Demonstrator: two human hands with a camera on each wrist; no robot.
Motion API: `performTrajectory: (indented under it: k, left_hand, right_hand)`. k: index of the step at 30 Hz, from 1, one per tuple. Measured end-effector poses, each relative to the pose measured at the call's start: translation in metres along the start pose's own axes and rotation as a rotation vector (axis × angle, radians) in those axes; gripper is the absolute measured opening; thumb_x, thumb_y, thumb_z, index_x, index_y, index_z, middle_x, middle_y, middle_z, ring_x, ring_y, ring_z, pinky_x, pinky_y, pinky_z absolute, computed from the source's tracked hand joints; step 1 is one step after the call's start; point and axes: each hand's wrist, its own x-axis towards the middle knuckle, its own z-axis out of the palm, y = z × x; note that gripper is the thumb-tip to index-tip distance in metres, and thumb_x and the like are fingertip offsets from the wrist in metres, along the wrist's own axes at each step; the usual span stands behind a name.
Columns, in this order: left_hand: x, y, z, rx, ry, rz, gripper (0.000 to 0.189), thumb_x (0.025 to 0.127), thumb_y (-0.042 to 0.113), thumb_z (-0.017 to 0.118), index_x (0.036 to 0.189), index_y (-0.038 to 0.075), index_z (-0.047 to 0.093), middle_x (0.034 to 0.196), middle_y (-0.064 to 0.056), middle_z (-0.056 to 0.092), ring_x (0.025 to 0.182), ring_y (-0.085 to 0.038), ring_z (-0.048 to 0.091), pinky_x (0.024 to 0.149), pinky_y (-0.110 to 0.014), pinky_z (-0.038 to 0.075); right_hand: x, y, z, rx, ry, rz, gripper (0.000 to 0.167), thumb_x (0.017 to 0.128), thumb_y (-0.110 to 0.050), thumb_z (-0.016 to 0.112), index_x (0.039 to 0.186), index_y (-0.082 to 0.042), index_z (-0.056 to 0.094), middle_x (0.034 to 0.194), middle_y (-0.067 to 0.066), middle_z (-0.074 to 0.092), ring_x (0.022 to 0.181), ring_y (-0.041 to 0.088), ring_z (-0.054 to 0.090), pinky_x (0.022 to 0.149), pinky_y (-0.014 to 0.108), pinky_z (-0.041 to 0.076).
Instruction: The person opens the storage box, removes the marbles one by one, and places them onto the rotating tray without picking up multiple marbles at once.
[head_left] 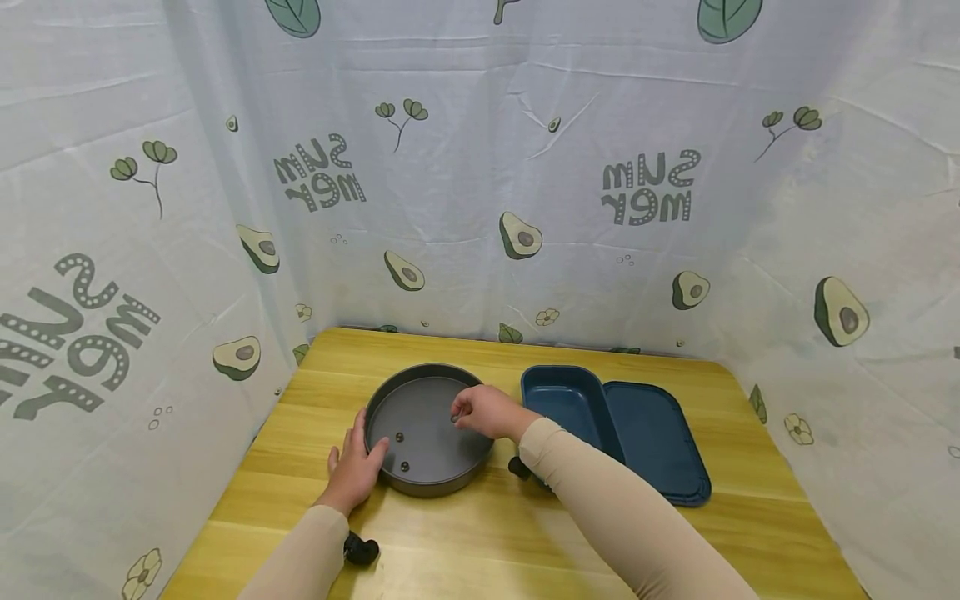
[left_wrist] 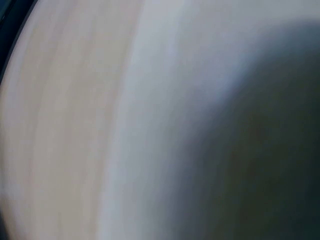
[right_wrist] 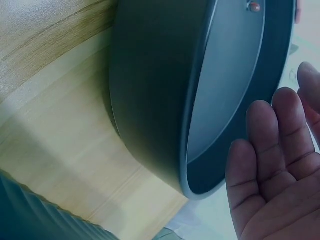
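A round dark grey pan (head_left: 431,398) stands on the table with two small dark balls in it, a ball (head_left: 399,437) and another ball (head_left: 405,467). My left hand (head_left: 352,477) rests against the pan's left side, fingers spread, with the thumb at the rim. Over the pan's right part, my right hand (head_left: 491,411) pinches a small dark ball (head_left: 455,418) between thumb and fingertips. In the right wrist view the other fingers (right_wrist: 262,125) stand fairly straight beside the pan wall, and the ball is out of sight. The left wrist view is only a blur.
Right of the pan is a blue rectangular box (head_left: 566,392), partly behind the right forearm. Its flat blue lid (head_left: 656,433) lies next to it. Patterned white curtain (head_left: 465,167) encloses the wooden table (head_left: 420,550) at the back and sides.
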Motion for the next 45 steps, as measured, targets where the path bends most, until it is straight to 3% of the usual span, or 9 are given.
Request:
performTrajectory:
  k: [11,16,20,23,28,36,45]
  left_hand:
    - [0.003,-0.002,0.003,0.001,0.006,0.006,0.079,0.112,0.04,0.047,0.171,0.016,0.0,0.175,-0.026,0.014,0.161,-0.051,0.012,0.124,-0.072,-0.011]
    - [0.002,0.0,0.003,0.006,0.005,0.005,0.078,0.112,0.042,0.047,0.171,0.016,0.001,0.175,-0.026,0.014,0.16,-0.051,0.016,0.124,-0.071,-0.01]
    - [0.002,-0.001,0.004,-0.009,0.02,0.023,0.079,0.111,0.041,0.047,0.171,0.016,0.003,0.173,-0.028,0.016,0.158,-0.053,0.021,0.124,-0.072,-0.009]
    - [0.001,-0.001,0.004,-0.024,0.041,0.038,0.079,0.11,0.041,0.048,0.171,0.014,0.005,0.171,-0.031,0.019,0.155,-0.056,0.024,0.123,-0.073,-0.008]
    - [0.0,-0.001,0.003,-0.019,0.032,0.029,0.079,0.111,0.041,0.048,0.171,0.014,0.004,0.172,-0.029,0.018,0.157,-0.054,0.022,0.123,-0.073,-0.009]
    - [-0.001,-0.001,-0.001,0.007,-0.003,0.001,0.079,0.112,0.042,0.046,0.171,0.016,0.0,0.175,-0.027,0.013,0.16,-0.051,0.016,0.124,-0.072,-0.01]
    - [0.001,-0.001,0.0,-0.002,-0.011,0.001,0.079,0.112,0.042,0.045,0.171,0.017,-0.001,0.175,-0.025,0.011,0.161,-0.05,0.015,0.125,-0.071,-0.011]
  right_hand:
    - [-0.009,0.007,-0.01,0.042,0.004,-0.003,0.022,0.099,-0.014,0.074,0.12,-0.006,0.075,0.099,-0.002,0.076,0.089,0.013,0.068,0.082,0.035,0.059]
    - [-0.023,0.026,-0.028,0.039,0.041,0.033,0.026,0.1,-0.014,0.072,0.124,-0.004,0.073,0.096,0.001,0.075,0.081,0.015,0.066,0.073,0.032,0.056]
    - [-0.038,0.047,-0.044,-0.011,0.056,0.099,0.027,0.1,-0.014,0.072,0.126,-0.006,0.072,0.097,0.002,0.073,0.083,0.018,0.067,0.075,0.035,0.057]
    - [-0.049,0.063,-0.055,-0.066,0.02,0.131,0.027,0.099,-0.015,0.074,0.124,-0.007,0.073,0.099,0.0,0.073,0.088,0.015,0.067,0.083,0.038,0.059]
    - [-0.071,0.089,-0.064,-0.191,-0.111,0.168,0.018,0.093,-0.015,0.08,0.11,-0.012,0.075,0.102,-0.001,0.072,0.09,0.014,0.065,0.084,0.038,0.059]
    - [-0.106,0.112,-0.055,-0.295,-0.273,0.277,0.017,0.085,-0.01,0.087,0.093,-0.016,0.073,0.094,-0.003,0.069,0.085,0.017,0.06,0.082,0.043,0.057]
    - [-0.116,0.113,-0.039,-0.321,-0.308,0.197,0.023,0.088,0.002,0.076,0.085,-0.021,0.075,0.088,-0.005,0.069,0.081,0.013,0.059,0.08,0.039,0.058]
